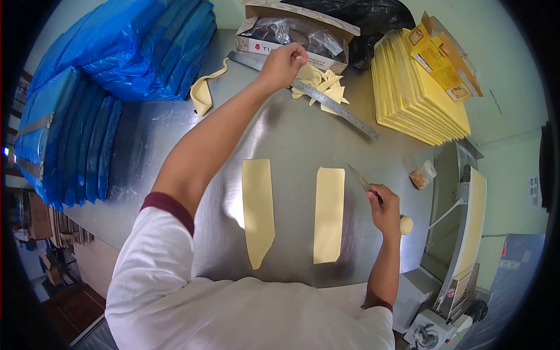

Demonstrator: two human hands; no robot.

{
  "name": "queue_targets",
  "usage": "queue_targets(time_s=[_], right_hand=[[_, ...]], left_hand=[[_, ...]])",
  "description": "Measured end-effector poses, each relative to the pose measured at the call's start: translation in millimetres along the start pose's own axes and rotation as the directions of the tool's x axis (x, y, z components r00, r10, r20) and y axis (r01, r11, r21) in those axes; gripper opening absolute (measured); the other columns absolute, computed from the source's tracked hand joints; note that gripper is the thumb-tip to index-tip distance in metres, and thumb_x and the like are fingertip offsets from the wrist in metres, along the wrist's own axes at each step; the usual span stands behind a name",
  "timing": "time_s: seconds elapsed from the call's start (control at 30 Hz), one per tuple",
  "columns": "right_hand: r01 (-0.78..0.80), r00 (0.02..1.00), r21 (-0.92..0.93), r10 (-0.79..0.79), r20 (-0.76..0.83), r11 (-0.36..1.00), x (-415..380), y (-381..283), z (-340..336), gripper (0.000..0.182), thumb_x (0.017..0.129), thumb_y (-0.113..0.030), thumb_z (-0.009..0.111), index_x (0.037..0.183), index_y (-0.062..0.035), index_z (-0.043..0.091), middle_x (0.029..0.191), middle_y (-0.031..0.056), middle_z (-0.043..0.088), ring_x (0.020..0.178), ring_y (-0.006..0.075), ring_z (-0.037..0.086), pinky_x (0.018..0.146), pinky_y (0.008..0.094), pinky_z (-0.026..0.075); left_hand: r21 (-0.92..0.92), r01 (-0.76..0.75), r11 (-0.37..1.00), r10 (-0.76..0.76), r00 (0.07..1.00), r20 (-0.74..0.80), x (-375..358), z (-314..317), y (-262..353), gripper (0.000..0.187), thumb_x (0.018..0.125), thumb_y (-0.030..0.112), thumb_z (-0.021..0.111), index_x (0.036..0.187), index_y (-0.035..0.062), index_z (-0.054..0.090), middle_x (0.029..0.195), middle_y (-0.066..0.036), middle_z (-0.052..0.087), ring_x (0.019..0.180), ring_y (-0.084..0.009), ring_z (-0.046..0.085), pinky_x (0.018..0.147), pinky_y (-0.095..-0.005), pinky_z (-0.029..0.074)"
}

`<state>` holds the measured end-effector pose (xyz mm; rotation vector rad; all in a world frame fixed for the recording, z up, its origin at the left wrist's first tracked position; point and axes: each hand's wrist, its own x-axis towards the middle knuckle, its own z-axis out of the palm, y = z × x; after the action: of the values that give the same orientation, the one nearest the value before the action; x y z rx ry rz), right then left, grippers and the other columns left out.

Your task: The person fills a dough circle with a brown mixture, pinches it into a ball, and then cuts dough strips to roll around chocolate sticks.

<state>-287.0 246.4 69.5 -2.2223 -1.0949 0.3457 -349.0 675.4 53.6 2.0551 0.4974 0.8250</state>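
Note:
My left hand (283,67) reaches to the back of the steel table, fingers pinched together over a long metal ruler (335,105) and a heap of pale dough scraps (331,87). What the pinch holds, if anything, I cannot tell. In my right hand (385,211) is a small knife (359,178), gripped by its dark handle with the blade pointing up and left. Between my arms two flat dough strips lie apart: the left strip (258,204) has a slanted lower end, and the right strip (329,213) is nearer the knife. A curled dough scrap (202,96) lies farther left.
Blue plastic-wrapped stacks (125,49) line the left side. An open carton (256,44) and a black bag (373,17) stand at the back. Yellow stacked sheets (408,93) carry a yellow box (443,61). A small bag (423,175) and a round pale object (406,225) sit at right.

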Motion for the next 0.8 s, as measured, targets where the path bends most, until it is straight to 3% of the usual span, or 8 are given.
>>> queue_targets(time_s=[0.03, 0.13, 0.17, 0.27, 0.33, 0.47, 0.57, 0.8], right_hand=[[-0.010, 1.000, -0.005, 0.010, 0.003, 1.000, -2, 0, 0, 0.015, 0.089, 0.001, 0.066, 0.104, 0.0021, 0.066, 0.085, 0.0153, 0.067, 0.068, 0.0255, 0.062, 0.064, 0.0320, 0.049], [-0.048, 0.999, -0.009, 0.048, 0.018, 0.999, -15, -4, 4, 0.015, 0.090, 0.000, 0.066, 0.104, 0.0018, 0.066, 0.085, 0.0155, 0.067, 0.069, 0.0258, 0.063, 0.064, 0.0320, 0.050], [-0.060, 0.998, -0.002, 0.060, 0.028, 0.998, -20, -7, 6, 0.015, 0.090, -0.001, 0.066, 0.104, 0.0018, 0.066, 0.085, 0.0155, 0.067, 0.070, 0.0261, 0.064, 0.064, 0.0324, 0.050], [-0.028, 0.994, 0.031, 0.024, 0.107, 0.999, -32, -26, 16, 0.014, 0.090, -0.002, 0.066, 0.104, 0.0010, 0.067, 0.086, 0.0149, 0.067, 0.072, 0.0278, 0.066, 0.065, 0.0349, 0.051], [0.031, 0.982, 0.055, -0.040, 0.187, 0.998, -39, -43, 24, 0.014, 0.090, -0.002, 0.066, 0.103, 0.0004, 0.067, 0.084, 0.0141, 0.066, 0.070, 0.0279, 0.064, 0.063, 0.0349, 0.050], [0.191, 0.921, -0.014, -0.175, 0.347, 0.981, -53, -82, 42, 0.014, 0.090, -0.003, 0.066, 0.104, -0.0042, 0.070, 0.085, 0.0108, 0.063, 0.069, 0.0290, 0.063, 0.061, 0.0356, 0.051], [0.349, 0.861, -0.029, -0.309, 0.405, 0.937, -64, -88, 61, 0.020, 0.085, -0.001, 0.067, 0.104, -0.0084, 0.072, 0.088, 0.0078, 0.060, 0.072, 0.0260, 0.066, 0.061, 0.0369, 0.053], [0.607, 0.739, -0.118, -0.504, 0.447, 0.786, -74, -93, 107, 0.025, 0.081, -0.002, 0.064, 0.104, -0.0081, 0.071, 0.089, 0.0077, 0.057, 0.081, 0.0250, 0.065, 0.066, 0.0395, 0.055]], left_hand=[[-0.057, 0.052, 0.997, -0.053, 0.998, -0.018, 8, 9, -6, 0.019, 0.094, 0.012, 0.067, 0.111, 0.0055, 0.066, 0.094, -0.011, 0.069, 0.085, -0.0239, 0.065, 0.081, -0.0342, 0.052], [0.159, -0.201, 0.967, 0.215, 0.973, -0.081, -1, 26, -9, 0.033, 0.092, 0.013, 0.068, 0.125, 0.0082, 0.063, 0.111, -0.015, 0.068, 0.098, -0.0275, 0.065, 0.090, -0.0375, 0.051], [0.308, -0.166, 0.937, 0.185, 0.982, -0.032, -18, 26, -12, 0.046, 0.090, 0.011, 0.070, 0.134, 0.0090, 0.058, 0.130, -0.020, 0.060, 0.115, -0.0322, 0.061, 0.100, -0.0410, 0.048], [0.126, -0.205, 0.971, 0.179, 0.965, 0.194, -80, -6, -2, 0.048, 0.087, 0.010, 0.071, 0.134, 0.0081, 0.058, 0.138, -0.020, 0.055, 0.123, -0.0363, 0.057, 0.103, -0.0421, 0.047], [0.099, -0.093, 0.991, 0.064, 0.961, 0.268, -152, -28, 17, 0.052, 0.085, 0.006, 0.071, 0.135, 0.0087, 0.057, 0.141, -0.019, 0.053, 0.126, -0.0377, 0.055, 0.105, -0.0414, 0.046], [0.200, 0.057, 0.978, -0.086, 0.987, 0.138, -311, -55, 53, 0.063, 0.079, 0.006, 0.076, 0.138, 0.0048, 0.053, 0.144, -0.021, 0.049, 0.133, -0.0393, 0.048, 0.109, -0.0433, 0.042], [0.287, 0.230, 0.930, -0.272, 0.955, 0.117, -403, -54, 99, 0.090, 0.072, 0.019, 0.084, 0.146, -0.0025, 0.038, 0.151, -0.027, 0.038, 0.142, -0.0443, 0.035, 0.116, -0.0523, 0.031], [0.379, 0.237, 0.895, -0.281, 0.957, 0.065, -470, -29, 123, 0.093, 0.069, 0.025, 0.086, 0.143, -0.0030, 0.038, 0.149, -0.026, 0.033, 0.142, -0.0437, 0.031, 0.117, -0.0548, 0.026]])
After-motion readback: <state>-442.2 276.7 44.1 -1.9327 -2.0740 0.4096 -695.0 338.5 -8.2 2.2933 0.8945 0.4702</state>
